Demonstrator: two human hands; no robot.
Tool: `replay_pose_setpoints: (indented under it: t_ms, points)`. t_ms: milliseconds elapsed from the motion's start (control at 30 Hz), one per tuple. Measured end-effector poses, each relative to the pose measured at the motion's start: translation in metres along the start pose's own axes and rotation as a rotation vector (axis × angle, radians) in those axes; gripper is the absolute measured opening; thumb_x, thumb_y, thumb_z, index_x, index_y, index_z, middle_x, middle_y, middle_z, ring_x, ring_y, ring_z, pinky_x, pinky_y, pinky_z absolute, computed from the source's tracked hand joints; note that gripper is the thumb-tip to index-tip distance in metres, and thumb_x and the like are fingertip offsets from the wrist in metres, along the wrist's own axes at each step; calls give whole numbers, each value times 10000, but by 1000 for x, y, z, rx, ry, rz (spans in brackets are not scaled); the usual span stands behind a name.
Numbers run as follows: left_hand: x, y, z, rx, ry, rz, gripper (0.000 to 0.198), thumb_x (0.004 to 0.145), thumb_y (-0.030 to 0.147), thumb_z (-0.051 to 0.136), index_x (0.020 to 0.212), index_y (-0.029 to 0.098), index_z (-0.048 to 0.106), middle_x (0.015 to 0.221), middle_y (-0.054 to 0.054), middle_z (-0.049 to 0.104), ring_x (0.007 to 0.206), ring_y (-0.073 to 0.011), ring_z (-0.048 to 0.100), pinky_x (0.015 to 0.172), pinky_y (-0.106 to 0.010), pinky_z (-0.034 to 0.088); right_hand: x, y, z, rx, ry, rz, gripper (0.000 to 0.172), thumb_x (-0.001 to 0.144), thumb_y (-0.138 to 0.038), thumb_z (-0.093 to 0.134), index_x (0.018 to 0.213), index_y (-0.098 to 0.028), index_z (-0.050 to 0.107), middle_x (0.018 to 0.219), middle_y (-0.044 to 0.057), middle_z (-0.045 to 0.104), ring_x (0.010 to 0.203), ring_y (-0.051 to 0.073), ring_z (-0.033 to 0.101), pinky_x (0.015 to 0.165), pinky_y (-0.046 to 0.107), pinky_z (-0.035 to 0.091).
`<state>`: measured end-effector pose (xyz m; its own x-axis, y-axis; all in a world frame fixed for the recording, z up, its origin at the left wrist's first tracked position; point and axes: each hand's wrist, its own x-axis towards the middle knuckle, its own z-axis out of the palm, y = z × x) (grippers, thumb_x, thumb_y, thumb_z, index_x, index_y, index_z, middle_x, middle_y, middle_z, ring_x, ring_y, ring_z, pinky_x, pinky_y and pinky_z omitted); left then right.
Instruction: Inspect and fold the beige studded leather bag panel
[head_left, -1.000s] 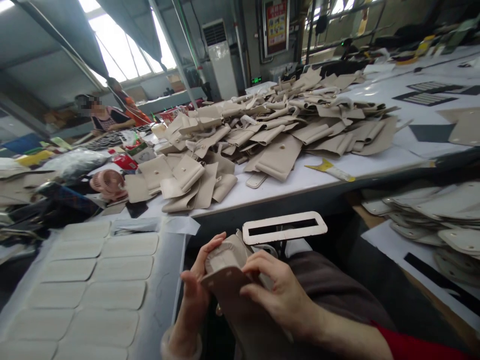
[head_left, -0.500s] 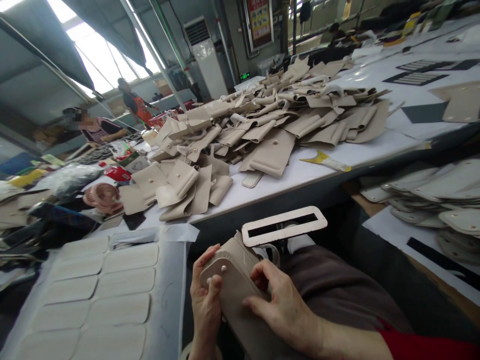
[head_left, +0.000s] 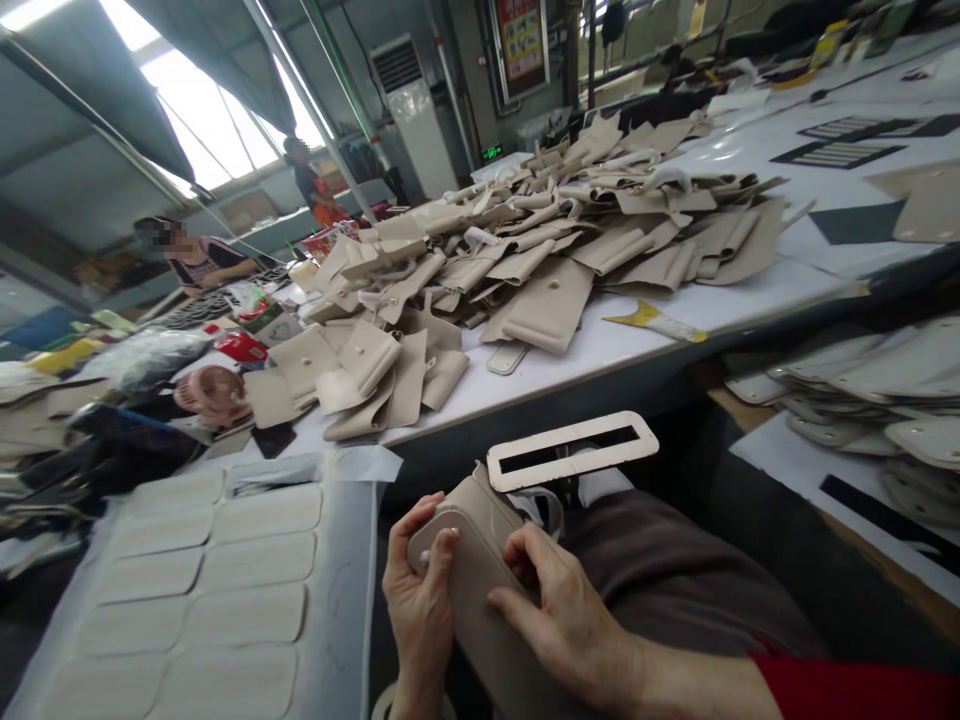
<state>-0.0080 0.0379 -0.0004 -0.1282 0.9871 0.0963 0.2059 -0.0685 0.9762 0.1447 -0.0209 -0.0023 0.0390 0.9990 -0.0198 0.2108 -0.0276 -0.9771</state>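
Above my lap, both hands hold a beige leather bag piece (head_left: 480,590) with a rounded end and metal studs. My left hand (head_left: 421,590) wraps round its far end, the thumb pressing beside a stud. My right hand (head_left: 559,610) pinches the piece's right edge between thumb and curled fingers. Out from the far end of the piece sticks a pale rounded frame (head_left: 574,452) with a long slot; how it is joined is hidden. The lower part of the bag piece runs down out of view.
A large pile of beige leather pieces (head_left: 547,300) covers the white table (head_left: 450,410). Rows of rounded panels (head_left: 251,557) lie on a board at left. Stacked panels (head_left: 892,370) stand at right. A pink fan (head_left: 212,397) and two people are farther off.
My left thumb has moved up the piece and now covers the stud that showed earlier. My right hand keeps its pinch. The view has shifted slightly.
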Motion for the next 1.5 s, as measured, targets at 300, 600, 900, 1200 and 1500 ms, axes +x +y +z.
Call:
replay_pose_setpoints:
  t_ms: [300, 600, 900, 1200, 1500]
  points:
    - [2, 1, -2, -72, -27, -104, 428, 835, 496, 690, 1152, 231, 578, 1279, -74, 618, 1240, -282, 550, 964, -359, 489, 12, -2, 4, 13, 24, -31, 204, 832, -230, 633, 997, -200, 516, 722, -45, 491, 655, 141, 487, 626, 275, 368]
    - [2, 6, -1, -109, -65, -129, 425, 837, 492, 692, 1148, 223, 584, 1235, -67, 643, 1187, -250, 588, 1025, -351, 445, 31, -11, 8, -43, 7, -244, 305, 953, -262, 484, 1253, -232, 532, 839, 4, 661, 701, 156, 612, 657, 263, 430]
    - [3, 13, 3, -271, -72, -235, 447, 776, 453, 765, 1098, 199, 589, 1069, -65, 701, 854, -186, 682, 712, -242, 545, 47, -16, 5, -40, 5, -229, 220, 986, -395, 464, 1019, -219, 591, 711, -15, 638, 621, 141, 586, 577, 249, 362]
    - [6, 14, 6, -406, 18, -262, 391, 733, 384, 814, 995, 195, 594, 1012, -24, 695, 811, -144, 673, 700, -217, 555, 47, -14, 10, 5, -56, -166, 210, 962, -341, 510, 1122, -238, 600, 839, -2, 636, 758, 154, 602, 717, 258, 463]
    - [17, -17, -13, -440, 389, -390, 488, 588, 381, 871, 971, 181, 643, 881, -31, 696, 659, -127, 616, 569, -212, 497, -11, 67, -18, -35, -483, 189, 591, 894, -382, 577, 1445, -193, 478, 1455, 82, 518, 1355, 250, 456, 1150, 352, 330]
